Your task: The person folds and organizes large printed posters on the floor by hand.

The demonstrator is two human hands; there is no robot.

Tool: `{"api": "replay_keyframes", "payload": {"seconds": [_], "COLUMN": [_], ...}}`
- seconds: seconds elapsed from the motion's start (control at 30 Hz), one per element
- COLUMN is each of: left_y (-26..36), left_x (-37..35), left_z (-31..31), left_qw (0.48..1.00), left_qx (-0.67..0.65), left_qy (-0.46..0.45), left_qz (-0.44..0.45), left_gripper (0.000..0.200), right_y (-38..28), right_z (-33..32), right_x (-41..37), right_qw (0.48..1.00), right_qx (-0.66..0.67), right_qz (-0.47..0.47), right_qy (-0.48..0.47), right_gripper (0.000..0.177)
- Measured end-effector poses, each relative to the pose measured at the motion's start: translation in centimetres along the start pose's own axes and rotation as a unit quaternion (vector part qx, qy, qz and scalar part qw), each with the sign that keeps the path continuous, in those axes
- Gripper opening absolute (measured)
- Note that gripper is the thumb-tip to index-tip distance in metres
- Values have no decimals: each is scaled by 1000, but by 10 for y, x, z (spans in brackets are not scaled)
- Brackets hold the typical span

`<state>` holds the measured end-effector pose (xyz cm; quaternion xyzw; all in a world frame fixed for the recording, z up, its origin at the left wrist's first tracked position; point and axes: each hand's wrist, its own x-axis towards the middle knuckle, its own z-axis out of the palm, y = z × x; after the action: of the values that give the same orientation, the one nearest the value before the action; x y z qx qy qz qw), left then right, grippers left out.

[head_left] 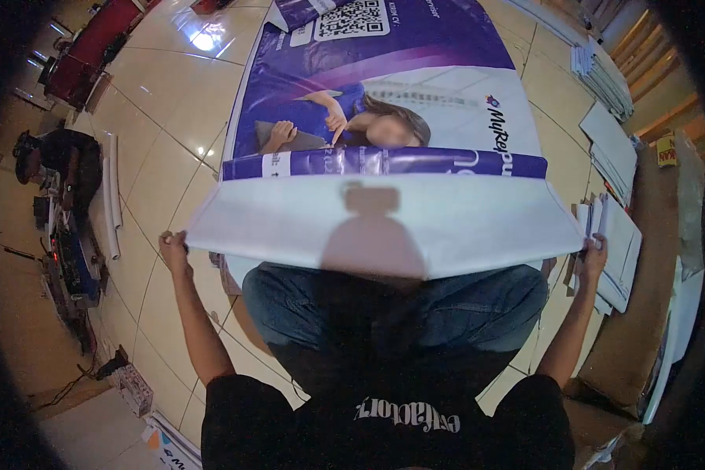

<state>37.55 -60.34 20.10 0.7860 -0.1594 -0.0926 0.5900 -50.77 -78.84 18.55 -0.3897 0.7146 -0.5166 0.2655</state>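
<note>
A large printed vinyl banner [462, 94] with purple and white areas, a QR code and a pictured person is spread over the tiled floor. Its near end is turned back, showing the plain white underside [266, 219] and a rolled or folded purple strip [313, 162] along the bend. My left hand [174, 251] is closed on the left corner of the white edge. At the opposite corner, my right hand [593, 254] pinches the same edge. Between them the edge hangs stretched just in front of my knees, with a head-shaped shadow on it.
Stacks of folded white sheets [607, 149] lie on the right beside a long cardboard box [642, 266]. To the left are white tubes [112, 204] and a person in dark clothes [70, 168]. A small box [133, 392] stands at lower left.
</note>
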Motion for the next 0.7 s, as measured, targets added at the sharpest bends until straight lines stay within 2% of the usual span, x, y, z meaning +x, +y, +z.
{"api": "replay_keyframes", "payload": {"seconds": [0.13,0.27,0.33,0.37,0.4,0.43,0.47,0.5,0.53,0.57,0.6,0.63,0.67,0.7], "left_y": [30,41,31,32,33,2,-69,-133,-184,-214,-145,-136,-139,-142], "left_x": [24,44,67,64,60,76,105,134,138,134,46,22,23,25], "left_z": [-26,-10,12,31,48,55,47,41,41,33,45,47,44,33], "left_qw": [1000,999,994,990,981,967,981,987,890,690,921,979,979,970], "left_qx": [6,37,-61,-120,-178,-234,-86,86,349,575,292,106,108,171], "left_qy": [-14,-38,-83,-73,-63,-94,-157,-138,-256,-342,-219,-167,-163,-171], "left_qz": [-7,-2,-26,-30,-34,-38,81,-9,142,275,137,53,50,30], "left_gripper": [13,10,14,17,20,31,36,41,39,37,29,22,22,21], "right_y": [-29,-66,-41,-40,-43,-40,-6,80,130,144,155,150,143,139], "right_z": [-31,-14,9,26,45,58,58,52,51,45,46,45,41,39], "right_x": [27,51,95,98,94,90,92,108,103,79,56,39,27,18], "right_qw": [996,991,988,988,997,989,998,981,982,958,923,951,972,970], "right_qx": [-76,-128,-99,-99,22,142,43,149,-142,-243,-341,-276,-213,-218], "right_qz": [-23,-22,-118,-118,-72,-25,-38,-57,-37,-75,-112,-73,-29,-21], "right_qy": [34,-43,-16,-15,-20,-25,-37,-114,-120,-131,-138,-116,-97,-103], "right_gripper": [8,20,27,27,29,31,37,40,39,37,36,37,39,39]}}
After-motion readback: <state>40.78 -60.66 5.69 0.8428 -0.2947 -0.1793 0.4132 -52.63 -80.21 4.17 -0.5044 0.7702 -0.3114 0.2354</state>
